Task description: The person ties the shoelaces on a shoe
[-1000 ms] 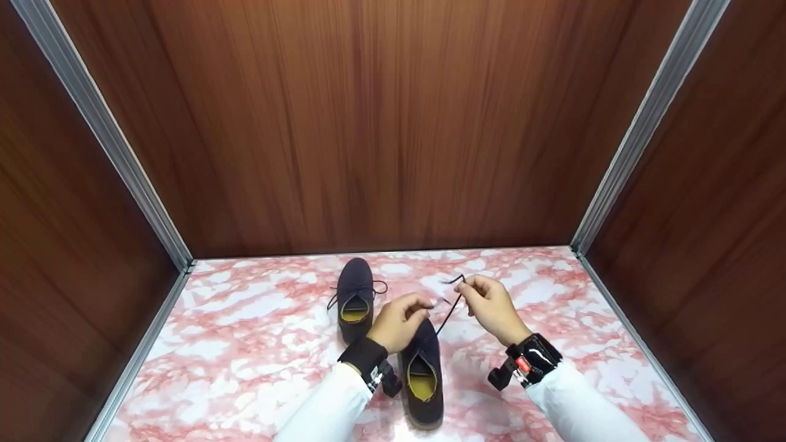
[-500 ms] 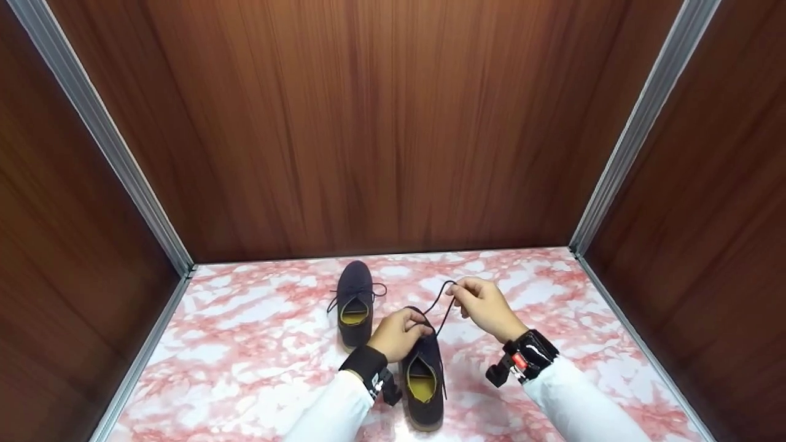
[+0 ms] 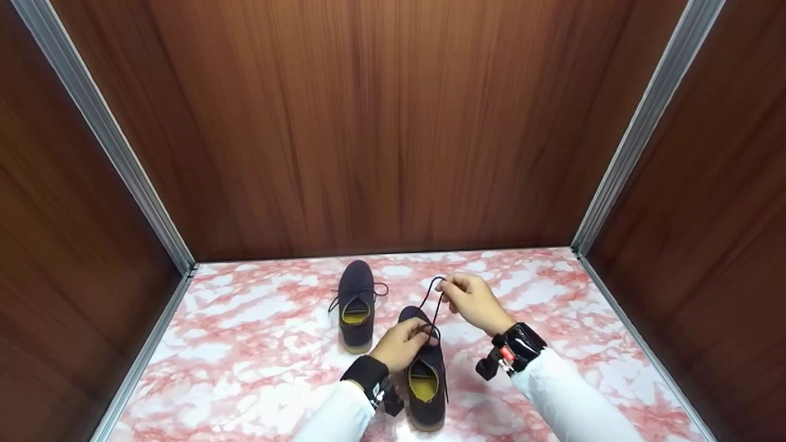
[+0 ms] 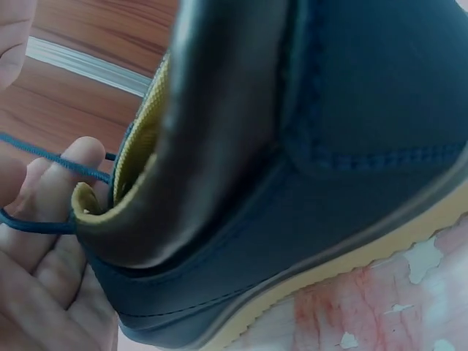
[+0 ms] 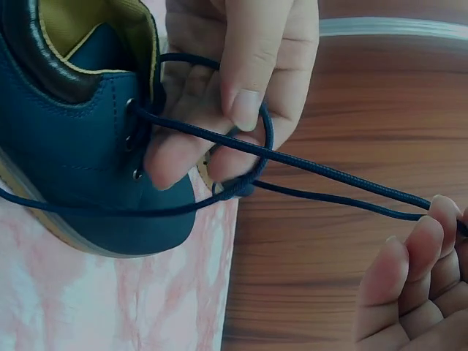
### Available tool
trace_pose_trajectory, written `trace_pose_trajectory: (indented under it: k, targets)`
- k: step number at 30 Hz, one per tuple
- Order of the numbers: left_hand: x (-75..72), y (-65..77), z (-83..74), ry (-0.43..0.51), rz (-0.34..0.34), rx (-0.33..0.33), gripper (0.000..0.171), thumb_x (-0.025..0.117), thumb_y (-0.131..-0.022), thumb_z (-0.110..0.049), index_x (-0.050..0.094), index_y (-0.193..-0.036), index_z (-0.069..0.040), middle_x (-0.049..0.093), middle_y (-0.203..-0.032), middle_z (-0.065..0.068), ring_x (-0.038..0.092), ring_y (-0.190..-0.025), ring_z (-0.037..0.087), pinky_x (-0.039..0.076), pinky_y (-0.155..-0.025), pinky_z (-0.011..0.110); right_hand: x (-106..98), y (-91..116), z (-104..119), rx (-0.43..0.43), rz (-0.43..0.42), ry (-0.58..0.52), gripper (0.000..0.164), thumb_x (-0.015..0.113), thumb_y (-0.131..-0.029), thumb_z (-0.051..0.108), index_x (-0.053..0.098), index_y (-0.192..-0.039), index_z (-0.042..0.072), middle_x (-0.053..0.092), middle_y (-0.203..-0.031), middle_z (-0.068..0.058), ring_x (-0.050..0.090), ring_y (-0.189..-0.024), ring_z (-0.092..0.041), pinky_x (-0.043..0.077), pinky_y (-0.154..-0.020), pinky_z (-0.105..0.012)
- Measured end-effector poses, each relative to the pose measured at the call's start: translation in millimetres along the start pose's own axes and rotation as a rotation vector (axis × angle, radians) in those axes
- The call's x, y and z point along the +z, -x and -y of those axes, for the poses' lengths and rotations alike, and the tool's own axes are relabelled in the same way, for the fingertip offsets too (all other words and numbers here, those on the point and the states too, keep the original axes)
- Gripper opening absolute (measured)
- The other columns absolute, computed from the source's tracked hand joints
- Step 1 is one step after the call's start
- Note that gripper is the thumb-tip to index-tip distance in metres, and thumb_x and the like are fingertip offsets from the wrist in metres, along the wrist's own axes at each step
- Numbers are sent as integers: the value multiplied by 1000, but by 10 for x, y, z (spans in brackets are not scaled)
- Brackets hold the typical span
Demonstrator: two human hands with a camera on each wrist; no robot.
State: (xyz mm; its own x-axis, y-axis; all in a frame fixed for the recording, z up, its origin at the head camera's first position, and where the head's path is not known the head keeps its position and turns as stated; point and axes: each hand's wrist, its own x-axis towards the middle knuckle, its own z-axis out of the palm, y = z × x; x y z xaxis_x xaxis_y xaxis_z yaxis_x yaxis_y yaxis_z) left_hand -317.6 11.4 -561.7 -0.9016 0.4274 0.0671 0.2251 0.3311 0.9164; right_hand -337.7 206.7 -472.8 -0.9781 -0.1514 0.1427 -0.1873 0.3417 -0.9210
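A dark blue shoe (image 3: 427,414) with a yellow lining stands on the floor, its toe pointing away from me. My left hand (image 3: 398,347) is over its laced front, thumb and fingers pinching the dark shoelace (image 5: 329,174) close to the eyelets. Further right and higher, my right hand (image 3: 473,302) pinches a doubled stretch of that lace and holds it up as a loop. In the right wrist view, another strand curves round this loop beside the left thumb. The shoe's side (image 4: 329,212) fills much of the left wrist view, with the left hand's fingers (image 4: 62,248) beyond the collar.
A matching shoe (image 3: 356,277), its lace tied in a bow, stands further back on the left. The floor (image 3: 245,356) has a pink and white marbled surface. Brown wood-grain panels (image 3: 368,123) with metal edging enclose it at the back and both sides.
The left hand has let one lace end drop along the shoe's right side and moved slightly nearer me. The right hand has folded its strand into a loop and moved left.
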Motion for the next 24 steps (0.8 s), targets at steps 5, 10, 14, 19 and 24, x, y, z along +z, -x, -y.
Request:
trace_pose_trajectory:
  k: [5,10,14,19,24]
  targets:
    - [-1,9,5,-2,8,24,19,57,-103,-14,68,-116,-8,82,-103,6,75,-108,20,53,-100,29,59,-56,28,-40,21,86,20,62,-103,17,73,-89,8,63,-73,0,55,-62,-13,45,-56,-21]
    - [18,8,12,37,-2,44,16,65,-102,-17,69,-111,-5,80,-96,10,75,-94,16,55,-87,22,106,-114,27,-76,57,210,19,63,-103,18,76,-93,11,64,-75,-2,55,-62,-8,45,-57,-21]
    - [32,-2,11,38,-9,32,15,65,-103,-19,71,-106,-5,79,-91,10,75,-88,13,55,-81,21,98,-143,31,-102,130,273,18,60,-105,16,77,-100,9,65,-79,0,56,-65,-8,46,-59,-20]
    - [28,-5,18,-5,-23,17,21,62,-105,-26,74,-102,-9,80,-89,7,74,-88,12,53,-86,22,15,-144,15,-134,206,279,31,53,-104,4,73,-128,8,71,-92,-13,56,-66,-8,48,-61,-20]
    - [34,-10,32,-3,-37,19,22,60,-106,-27,74,-102,-10,80,-89,7,75,-89,13,52,-86,22,-98,-133,-69,-141,208,287,37,51,-103,2,69,-135,9,73,-95,-18,58,-65,-10,48,-59,-21]
